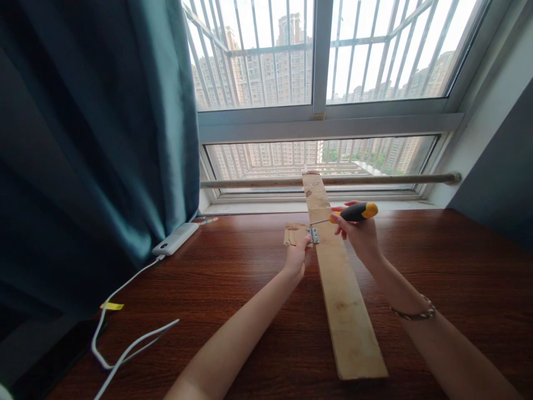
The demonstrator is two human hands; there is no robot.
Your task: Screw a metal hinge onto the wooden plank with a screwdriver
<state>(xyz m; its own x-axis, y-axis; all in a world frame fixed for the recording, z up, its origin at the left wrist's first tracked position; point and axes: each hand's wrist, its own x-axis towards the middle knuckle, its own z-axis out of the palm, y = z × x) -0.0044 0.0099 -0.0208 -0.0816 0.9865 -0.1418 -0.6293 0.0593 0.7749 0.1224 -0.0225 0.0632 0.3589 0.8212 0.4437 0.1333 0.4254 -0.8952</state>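
Desk [233,289]: hinge [313,235] at L fingers [306,242], screwdriver [353,213] in R.

Beneath the right hand [361,236], a pale, matt, rough-sawn wooden plank [341,278] is seen; by the left hand [296,256], a shiny metal hinge [313,235]. The dark wooden table [233,278] is glossy.

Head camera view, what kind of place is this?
Probably a room in a high-rise flat: a dark wooden desk under a barred window facing apartment towers, a teal curtain beside it.
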